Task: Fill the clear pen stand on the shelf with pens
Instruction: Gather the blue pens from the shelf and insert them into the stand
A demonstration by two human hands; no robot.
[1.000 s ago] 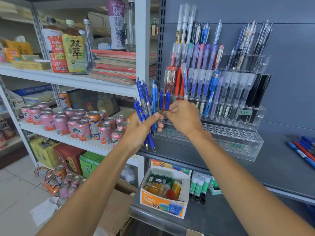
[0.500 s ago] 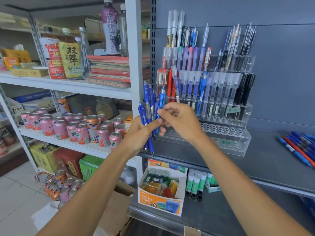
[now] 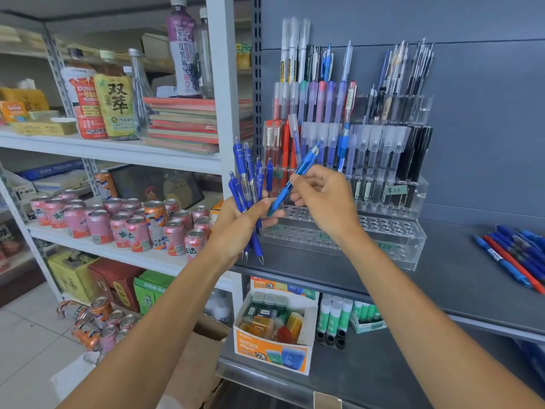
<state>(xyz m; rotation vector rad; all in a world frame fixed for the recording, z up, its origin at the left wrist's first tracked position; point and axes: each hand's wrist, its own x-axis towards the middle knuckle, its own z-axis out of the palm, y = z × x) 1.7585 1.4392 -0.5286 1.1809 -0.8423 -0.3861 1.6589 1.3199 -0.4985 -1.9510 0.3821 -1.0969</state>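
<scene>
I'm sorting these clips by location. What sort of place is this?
Probably a small shop: the clear pen stand carries a price label, pink drink cans fill a white shelf, and an orange display box sits below.

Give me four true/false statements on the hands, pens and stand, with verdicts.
1. The left hand grips a bundle of blue pens. True.
2. The right hand is empty. False: it pinches a single blue pen.
3. The clear pen stand's front tiers are full. False: their visible holes are empty.
4. Loose pens lie on the grey shelf right of the stand. True.
</scene>
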